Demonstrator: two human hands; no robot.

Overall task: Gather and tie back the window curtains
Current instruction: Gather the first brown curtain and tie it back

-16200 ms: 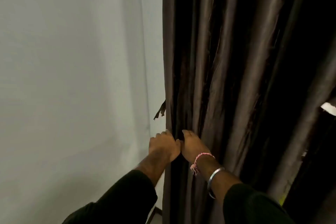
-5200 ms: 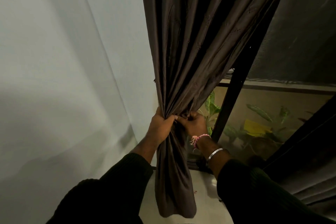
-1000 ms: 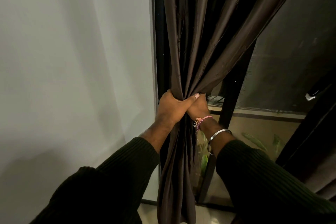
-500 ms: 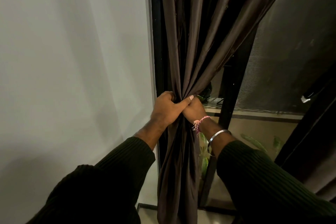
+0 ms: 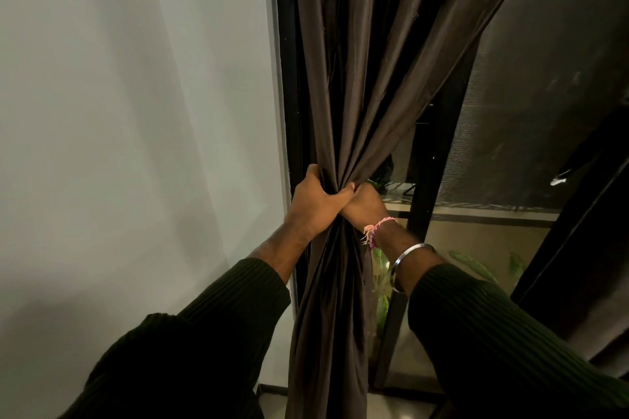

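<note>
Dark brown curtain (image 5: 343,85) gathered into a tight bunch beside the black window frame (image 5: 289,78), left hand (image 5: 315,206) curled round the bunch from the left, right hand (image 5: 364,207) gripping it from the right, hands touching, grey wall (image 5: 136,112) to the left, green plant (image 5: 381,282) behind the glass

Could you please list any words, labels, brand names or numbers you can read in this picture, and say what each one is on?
None: no readable text shows.
The brown curtain, gripped by the left hand and right hand, is plain.
The wall, window frame and metal bangle carry no lettering.
</note>
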